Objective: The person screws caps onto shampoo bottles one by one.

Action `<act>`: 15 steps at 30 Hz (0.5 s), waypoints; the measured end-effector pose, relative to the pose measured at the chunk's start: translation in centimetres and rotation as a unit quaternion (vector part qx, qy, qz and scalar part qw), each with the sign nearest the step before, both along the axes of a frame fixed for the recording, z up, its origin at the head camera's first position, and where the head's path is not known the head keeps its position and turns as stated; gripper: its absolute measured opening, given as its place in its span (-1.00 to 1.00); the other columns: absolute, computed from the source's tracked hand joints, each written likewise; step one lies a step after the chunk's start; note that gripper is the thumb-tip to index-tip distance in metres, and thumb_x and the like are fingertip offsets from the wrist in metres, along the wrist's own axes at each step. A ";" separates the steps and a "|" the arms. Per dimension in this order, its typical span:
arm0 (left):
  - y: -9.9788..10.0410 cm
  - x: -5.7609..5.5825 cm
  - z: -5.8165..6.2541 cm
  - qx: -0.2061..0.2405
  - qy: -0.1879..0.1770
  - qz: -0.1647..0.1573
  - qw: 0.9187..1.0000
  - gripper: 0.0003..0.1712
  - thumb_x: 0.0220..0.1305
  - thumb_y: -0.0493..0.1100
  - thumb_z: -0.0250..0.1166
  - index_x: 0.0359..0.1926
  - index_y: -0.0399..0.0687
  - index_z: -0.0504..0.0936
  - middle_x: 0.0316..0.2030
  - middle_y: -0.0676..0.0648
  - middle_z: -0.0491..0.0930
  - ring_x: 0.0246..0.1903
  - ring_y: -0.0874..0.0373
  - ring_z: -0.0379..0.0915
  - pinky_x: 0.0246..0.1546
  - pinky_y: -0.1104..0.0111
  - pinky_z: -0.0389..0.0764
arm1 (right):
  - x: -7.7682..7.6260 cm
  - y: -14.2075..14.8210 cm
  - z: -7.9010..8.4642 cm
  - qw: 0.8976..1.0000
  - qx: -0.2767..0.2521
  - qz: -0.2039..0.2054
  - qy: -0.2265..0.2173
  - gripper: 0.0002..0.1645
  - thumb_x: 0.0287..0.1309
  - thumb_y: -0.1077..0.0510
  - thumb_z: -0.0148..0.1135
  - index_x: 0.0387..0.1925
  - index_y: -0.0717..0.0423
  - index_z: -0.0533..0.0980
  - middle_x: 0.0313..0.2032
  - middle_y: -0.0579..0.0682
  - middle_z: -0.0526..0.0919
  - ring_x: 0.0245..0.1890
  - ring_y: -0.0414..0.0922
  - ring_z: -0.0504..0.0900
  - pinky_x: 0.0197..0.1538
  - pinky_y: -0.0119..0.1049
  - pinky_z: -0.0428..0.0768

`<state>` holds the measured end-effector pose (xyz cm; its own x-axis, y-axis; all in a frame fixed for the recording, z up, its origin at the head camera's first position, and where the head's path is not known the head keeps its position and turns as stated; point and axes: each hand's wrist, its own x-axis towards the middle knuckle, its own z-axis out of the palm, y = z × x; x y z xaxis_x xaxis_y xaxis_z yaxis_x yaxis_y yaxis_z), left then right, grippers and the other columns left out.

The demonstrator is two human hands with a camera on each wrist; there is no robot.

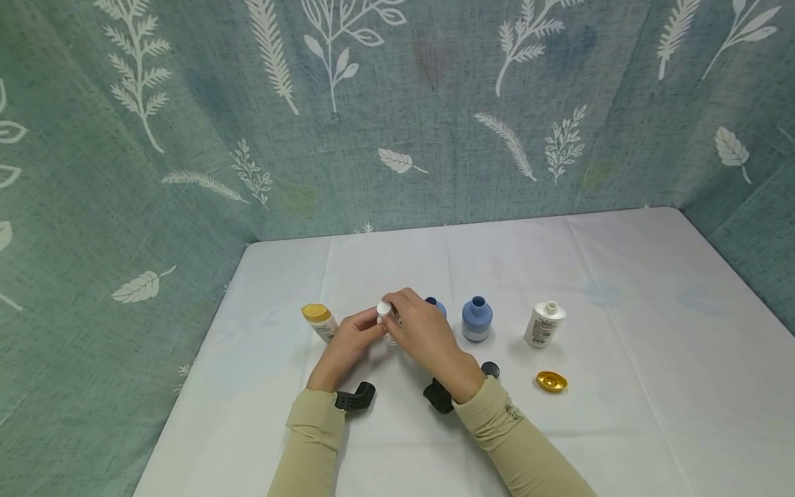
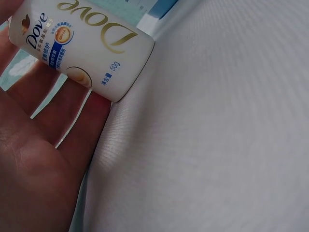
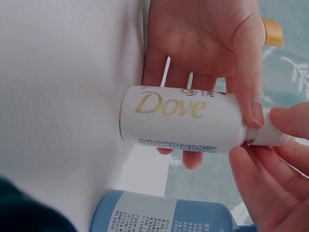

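Note:
A small white Dove bottle (image 3: 178, 118) stands upright on the table between the two hands, gold and blue print on its sides. My left hand (image 1: 355, 338) grips its body, with fingers behind it and the thumb near the neck in the right wrist view. On top, the fingertips and thumb of my right hand (image 1: 428, 338) pinch the white cap (image 1: 384, 308). Beside the left hand stands a white bottle with a gold cap (image 1: 317, 313). A blue bottle (image 3: 159, 212) is close to the right hand, partly hidden behind it in the head view.
Farther right are a second blue bottle (image 1: 477, 321) with its mouth uncovered and a white bottle (image 1: 544, 324) without a cap. A gold cap (image 1: 551, 381) and a dark round cap (image 1: 490, 369) lie nearer the front. A patterned green curtain (image 1: 397, 117) hangs behind the table.

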<state>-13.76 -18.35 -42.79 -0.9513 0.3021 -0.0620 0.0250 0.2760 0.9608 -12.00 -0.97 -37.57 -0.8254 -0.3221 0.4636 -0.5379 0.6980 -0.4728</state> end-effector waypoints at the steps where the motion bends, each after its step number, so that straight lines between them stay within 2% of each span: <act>1: 0.0 0.0 0.0 0.000 0.000 0.001 1.000 -0.55 0.08 0.14 0.22 0.02 0.22 0.53 0.02 0.13 0.48 0.10 0.23 0.27 0.12 0.18 0.23 | 0.0 0.0 0.0 1.000 -0.003 0.000 -0.001 -0.71 0.06 0.08 0.21 -0.15 0.07 0.50 -0.27 -0.10 0.51 -0.50 -0.30 0.45 -0.49 -0.47 0.43; 15: 0.0 0.2 0.2 -0.004 -0.004 0.004 1.000 -0.55 0.09 0.16 0.21 0.03 0.24 0.53 0.04 0.14 0.46 0.12 0.25 0.25 0.13 0.16 0.21 | -0.1 -0.1 -0.1 1.000 -0.017 0.001 0.024 -0.73 0.06 0.09 0.21 -0.17 0.08 0.50 -0.28 -0.10 0.50 -0.49 -0.30 0.45 -0.47 -0.47 0.43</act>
<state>-13.58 -18.31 -42.59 -0.9530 0.2942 -0.0716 0.0158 0.2846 0.9585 -12.08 -1.06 -37.70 -0.8017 -0.3068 0.5130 -0.5615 0.6808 -0.4704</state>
